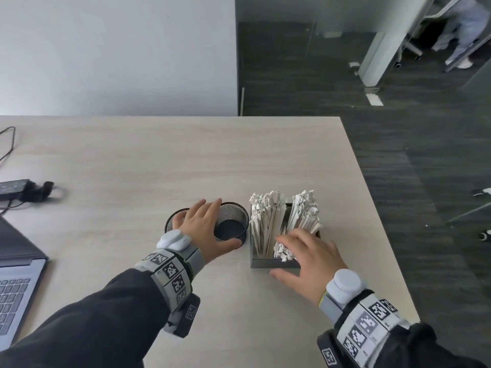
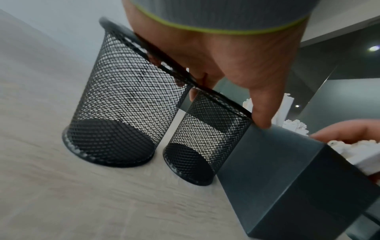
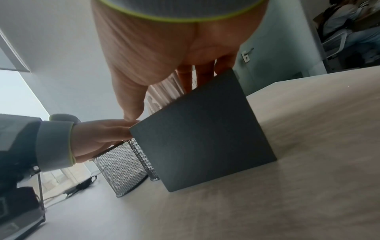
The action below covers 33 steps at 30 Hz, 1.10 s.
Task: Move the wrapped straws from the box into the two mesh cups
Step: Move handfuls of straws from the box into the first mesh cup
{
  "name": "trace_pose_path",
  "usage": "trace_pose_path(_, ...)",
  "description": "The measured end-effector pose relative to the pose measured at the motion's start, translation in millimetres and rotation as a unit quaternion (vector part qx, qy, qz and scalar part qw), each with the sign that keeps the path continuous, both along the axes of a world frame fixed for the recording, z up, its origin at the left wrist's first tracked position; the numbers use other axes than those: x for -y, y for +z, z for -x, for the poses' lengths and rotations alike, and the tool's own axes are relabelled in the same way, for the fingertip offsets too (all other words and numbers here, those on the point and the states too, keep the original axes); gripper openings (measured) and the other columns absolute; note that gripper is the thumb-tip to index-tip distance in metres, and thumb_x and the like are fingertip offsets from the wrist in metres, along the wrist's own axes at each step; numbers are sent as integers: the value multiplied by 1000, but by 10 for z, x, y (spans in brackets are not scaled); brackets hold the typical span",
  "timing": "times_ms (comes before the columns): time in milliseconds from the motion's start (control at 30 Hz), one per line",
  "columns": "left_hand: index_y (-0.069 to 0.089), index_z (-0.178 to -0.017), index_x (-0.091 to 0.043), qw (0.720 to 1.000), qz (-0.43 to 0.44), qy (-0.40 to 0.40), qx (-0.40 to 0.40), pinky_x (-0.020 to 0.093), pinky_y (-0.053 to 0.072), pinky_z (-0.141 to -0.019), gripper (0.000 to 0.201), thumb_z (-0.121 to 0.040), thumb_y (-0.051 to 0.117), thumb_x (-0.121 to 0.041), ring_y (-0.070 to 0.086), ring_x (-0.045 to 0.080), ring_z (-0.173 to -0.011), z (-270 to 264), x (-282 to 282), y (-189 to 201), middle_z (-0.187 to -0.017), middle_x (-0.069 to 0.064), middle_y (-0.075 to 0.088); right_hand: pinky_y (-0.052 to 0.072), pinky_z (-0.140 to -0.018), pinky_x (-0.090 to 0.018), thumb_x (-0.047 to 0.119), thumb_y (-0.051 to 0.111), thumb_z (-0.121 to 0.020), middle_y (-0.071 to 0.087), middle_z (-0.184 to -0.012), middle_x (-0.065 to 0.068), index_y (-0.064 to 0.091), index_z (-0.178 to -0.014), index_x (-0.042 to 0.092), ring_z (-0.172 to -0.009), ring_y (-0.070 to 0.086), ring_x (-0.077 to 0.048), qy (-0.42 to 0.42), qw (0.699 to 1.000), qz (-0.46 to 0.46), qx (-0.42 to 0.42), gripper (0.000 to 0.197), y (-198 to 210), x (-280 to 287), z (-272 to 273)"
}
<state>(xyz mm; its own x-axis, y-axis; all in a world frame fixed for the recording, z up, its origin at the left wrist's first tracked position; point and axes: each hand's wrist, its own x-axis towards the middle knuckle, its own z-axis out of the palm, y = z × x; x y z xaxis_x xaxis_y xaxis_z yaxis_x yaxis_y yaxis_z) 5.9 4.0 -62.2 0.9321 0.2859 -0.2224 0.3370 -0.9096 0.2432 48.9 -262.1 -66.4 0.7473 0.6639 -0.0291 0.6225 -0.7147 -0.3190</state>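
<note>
Two black mesh cups stand side by side on the pale table, the left cup (image 1: 171, 221) (image 2: 123, 105) and the right cup (image 1: 233, 224) (image 2: 205, 138). My left hand (image 1: 202, 227) (image 2: 226, 56) lies flat across both rims with straight fingers, its thumb (image 2: 263, 105) beside the right cup. Just right of the cups is a dark grey box (image 1: 273, 262) (image 2: 287, 178) (image 3: 201, 129) packed with upright paper-wrapped straws (image 1: 265, 224) (image 3: 164, 91). My right hand (image 1: 305, 253) (image 3: 154, 48) hovers over the box's near end. Its spread fingers touch the straw tops and its thumb is at the near wall.
A laptop (image 1: 16, 282) sits at the left front. A black power adapter (image 1: 16, 188) with its cable lies at the far left. The table's right edge (image 1: 372, 208) runs close past the box, with dark floor beyond. A person (image 1: 462, 30) stands far off.
</note>
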Motion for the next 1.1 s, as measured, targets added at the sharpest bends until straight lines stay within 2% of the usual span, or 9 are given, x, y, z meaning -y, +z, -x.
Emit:
trace_pose_path(67, 17, -148, -37, 1000, -11, -2, 29, 46, 10, -116, 103, -61, 46, -85, 12, 7, -147, -30, 9, -140, -153, -14, 32, 35, -75, -33, 67, 55, -79, 55, -113, 14, 62, -113, 33, -88, 60, -10, -11, 999, -42, 27, 49, -143, -40, 1)
trace_pose_path(200, 30, -141, -37, 996, -31, -3, 83, 47, 17, -114, 96, -59, 52, -84, 23, 10, -145, -39, 5, -179, -147, -13, 42, 49, -70, -34, 55, 58, -84, 63, -102, 8, 71, -98, 22, -74, 61, -14, -11, 989, -128, 68, 37, -221, -117, 8)
trace_pose_path(433, 42, -133, -35, 985, -95, -40, 137, 50, 19, -113, 91, -58, 49, -87, 35, 14, -140, 61, 7, -358, -138, -9, 54, 42, -58, -23, 46, 53, -88, 68, -85, 9, 74, -76, 25, -61, 61, -16, -51, 978, -165, 120, 32, -445, -189, 46)
trace_pose_path(533, 46, -129, -35, 976, -138, -57, 155, 51, 14, -114, 91, -58, 43, -90, 35, 13, -139, 97, 14, -363, -134, -8, 57, 43, -56, -25, 48, 43, -87, 65, -78, 5, 72, -73, 22, -64, 59, -22, -92, 977, -159, 105, 42, -476, -206, 21)
trace_pose_path(600, 47, -129, -34, 970, -160, -71, 170, 51, 13, -114, 91, -58, 42, -89, 35, 12, -139, 200, 39, -360, -134, -8, 56, 49, -61, -33, 50, 41, -87, 64, -79, 1, 70, -73, 17, -71, 59, -25, -113, 977, -153, 95, 46, -480, -190, 45)
trace_pose_path(700, 52, -124, -34, 960, -176, -95, 194, 49, 17, -109, 87, -56, 43, -88, 40, 15, -134, 428, 112, -323, -126, -8, 60, 49, -72, -38, 41, 51, -91, 64, -82, -2, 67, -73, 12, -80, 59, -26, -134, 976, -149, 79, 38, -448, -157, 154)
trace_pose_path(800, 56, -117, -34, 963, -175, -107, 175, 46, 19, -104, 87, -54, 37, -91, 42, 15, -128, 698, 180, -307, -117, -12, 61, 48, -74, -39, 37, 54, -91, 61, -80, -1, 62, -70, 11, -81, 57, -25, -151, 978, -130, 63, 35, -459, -119, 352)
trace_pose_path(933, 55, -118, -35, 965, -159, -118, 170, 42, 23, -101, 91, -51, 34, -93, 42, 14, -127, 1098, 253, -343, -115, -14, 61, 48, -73, -39, 38, 56, -91, 56, -74, 2, 57, -66, 14, -79, 56, -24, -163, 976, -134, 58, 35, -417, -25, 713)
trace_pose_path(1100, 48, -129, -39, 974, -68, -94, 193, 35, 30, -103, 97, -46, 39, -88, 45, 11, -126, 1563, 405, -463, -123, -19, 55, 51, -81, -37, 43, 61, -86, 66, -88, 6, 68, -77, 21, -85, 61, -16, -178, 976, -119, 35, 24, -306, 44, 1176)
